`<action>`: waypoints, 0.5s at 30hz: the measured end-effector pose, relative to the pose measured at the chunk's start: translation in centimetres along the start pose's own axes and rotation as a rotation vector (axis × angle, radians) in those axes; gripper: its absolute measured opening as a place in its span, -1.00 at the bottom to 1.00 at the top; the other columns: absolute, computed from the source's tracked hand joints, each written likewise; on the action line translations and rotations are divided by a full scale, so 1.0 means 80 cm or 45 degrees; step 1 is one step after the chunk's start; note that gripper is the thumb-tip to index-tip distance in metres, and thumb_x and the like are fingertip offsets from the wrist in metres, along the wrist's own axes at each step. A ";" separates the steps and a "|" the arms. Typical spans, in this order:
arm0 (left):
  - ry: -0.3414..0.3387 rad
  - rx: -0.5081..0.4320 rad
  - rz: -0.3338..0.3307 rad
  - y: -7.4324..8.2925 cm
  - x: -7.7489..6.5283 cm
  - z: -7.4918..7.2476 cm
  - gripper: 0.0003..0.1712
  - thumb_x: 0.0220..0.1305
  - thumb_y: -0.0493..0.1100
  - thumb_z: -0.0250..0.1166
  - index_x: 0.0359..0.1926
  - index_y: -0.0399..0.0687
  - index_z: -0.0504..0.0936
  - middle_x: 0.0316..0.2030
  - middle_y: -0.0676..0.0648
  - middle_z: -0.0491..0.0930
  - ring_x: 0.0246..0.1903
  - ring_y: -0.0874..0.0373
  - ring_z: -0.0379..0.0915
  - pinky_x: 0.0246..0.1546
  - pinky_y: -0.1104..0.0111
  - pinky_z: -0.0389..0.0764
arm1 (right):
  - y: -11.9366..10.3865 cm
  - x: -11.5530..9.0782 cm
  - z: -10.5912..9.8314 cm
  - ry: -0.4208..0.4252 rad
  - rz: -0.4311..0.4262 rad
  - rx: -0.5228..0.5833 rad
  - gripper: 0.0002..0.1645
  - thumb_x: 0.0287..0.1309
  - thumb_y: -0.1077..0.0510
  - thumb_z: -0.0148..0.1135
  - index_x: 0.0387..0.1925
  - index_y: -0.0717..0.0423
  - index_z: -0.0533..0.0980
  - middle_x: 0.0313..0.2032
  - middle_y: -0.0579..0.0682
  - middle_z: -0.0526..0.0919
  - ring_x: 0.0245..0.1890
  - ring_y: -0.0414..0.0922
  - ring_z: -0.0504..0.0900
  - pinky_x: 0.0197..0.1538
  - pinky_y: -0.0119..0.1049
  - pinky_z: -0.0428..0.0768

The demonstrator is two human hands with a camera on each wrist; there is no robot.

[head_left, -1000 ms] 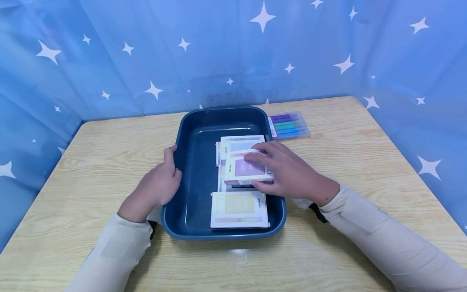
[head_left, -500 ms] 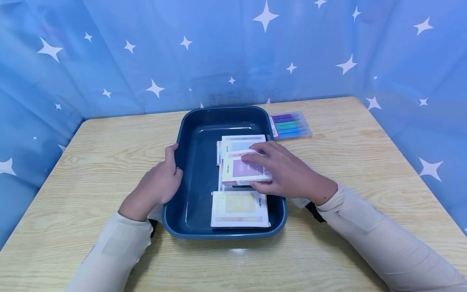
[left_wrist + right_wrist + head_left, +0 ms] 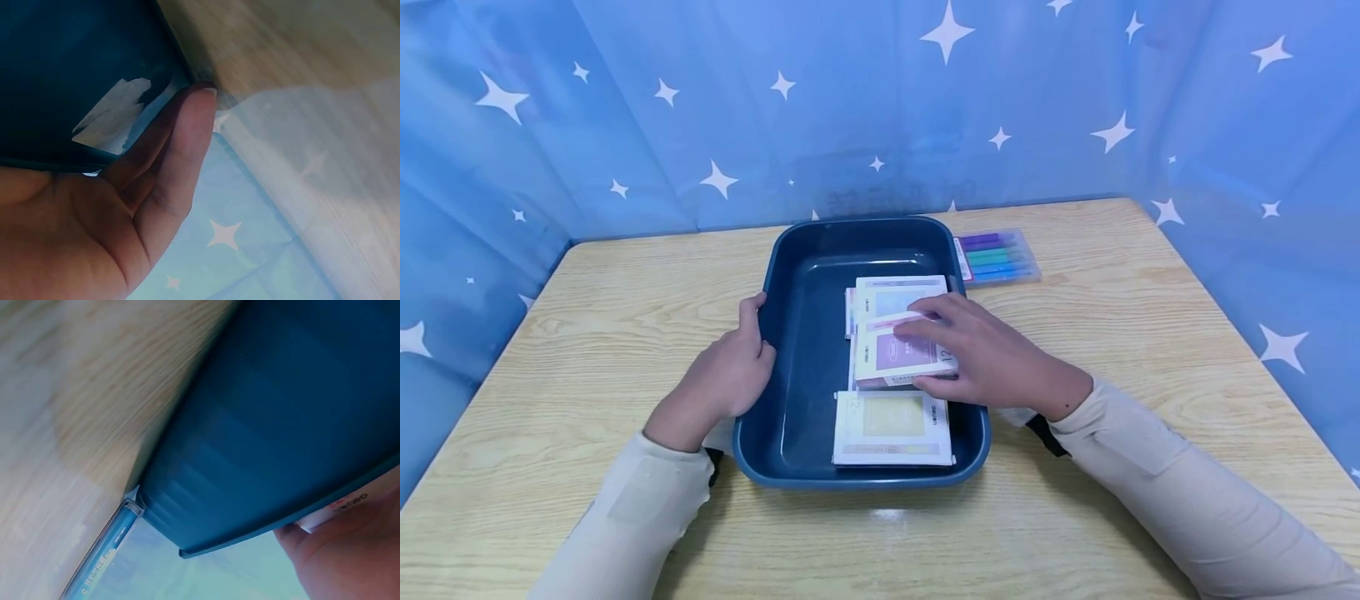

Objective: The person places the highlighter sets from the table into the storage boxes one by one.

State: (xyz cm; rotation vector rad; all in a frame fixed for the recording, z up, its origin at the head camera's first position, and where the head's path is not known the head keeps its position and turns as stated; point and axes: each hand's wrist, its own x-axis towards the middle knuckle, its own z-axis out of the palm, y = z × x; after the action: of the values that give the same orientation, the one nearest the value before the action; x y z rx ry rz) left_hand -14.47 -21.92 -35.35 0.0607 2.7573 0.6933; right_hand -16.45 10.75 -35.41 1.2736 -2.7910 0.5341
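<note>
A dark blue plastic tub (image 3: 805, 350) stands on the table with several small white cartons inside. My right hand (image 3: 992, 354) pinches a white carton with a purple panel (image 3: 895, 354), thumb at its near side and fingers over the top. This carton is slightly tilted above the others. Nearer me lies a carton with a yellow panel (image 3: 892, 425); behind is one with a blue panel (image 3: 887, 300). My left hand (image 3: 722, 371) holds the tub's left side at the rim. In the left wrist view, its fingers (image 3: 187, 144) lie along the outer wall.
A clear case of coloured pens (image 3: 996, 257) lies on the wooden table (image 3: 1112, 283) just right of the tub's far corner. A blue curtain with white stars (image 3: 715, 108) hangs behind the table. A torn white label (image 3: 112, 119) sticks to the tub's outside.
The purple-panelled carton in my right hand has shifted slightly left and its tilt has changed a little. My left hand stays on the tub's rim, and the tub stays in place.
</note>
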 end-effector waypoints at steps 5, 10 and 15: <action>0.001 0.012 -0.005 0.000 0.001 0.000 -0.26 0.50 -0.13 -0.31 0.56 -0.03 -0.40 -0.60 -0.13 0.45 -0.64 0.05 0.49 -0.52 0.29 0.51 | 0.000 0.000 0.000 -0.019 0.014 0.007 -0.28 0.14 -0.20 0.39 0.32 -0.18 0.46 0.31 0.05 0.42 0.24 0.02 0.40 0.28 0.04 0.49; -0.005 0.005 -0.006 -0.001 0.001 0.000 -0.26 0.51 -0.13 -0.31 0.57 -0.01 -0.42 -0.59 -0.14 0.45 -0.63 0.05 0.50 -0.51 0.29 0.51 | 0.001 0.001 0.001 -0.031 0.026 0.006 -0.28 0.13 -0.21 0.39 0.32 -0.19 0.47 0.30 0.04 0.42 0.24 0.01 0.40 0.29 0.05 0.47; -0.003 0.001 -0.001 -0.001 0.002 0.000 -0.26 0.50 -0.13 -0.31 0.57 -0.02 -0.41 -0.59 -0.14 0.46 -0.63 0.05 0.50 -0.52 0.29 0.52 | 0.000 0.001 0.001 -0.042 0.038 -0.004 -0.28 0.13 -0.22 0.39 0.32 -0.20 0.47 0.31 0.03 0.42 0.24 0.01 0.39 0.28 0.04 0.48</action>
State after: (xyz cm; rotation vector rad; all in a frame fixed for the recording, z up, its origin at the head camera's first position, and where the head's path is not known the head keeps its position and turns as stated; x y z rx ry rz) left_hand -14.61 -21.98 -35.44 0.0602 2.7548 0.6919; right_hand -16.52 10.64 -35.45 1.2540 -2.8407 0.5145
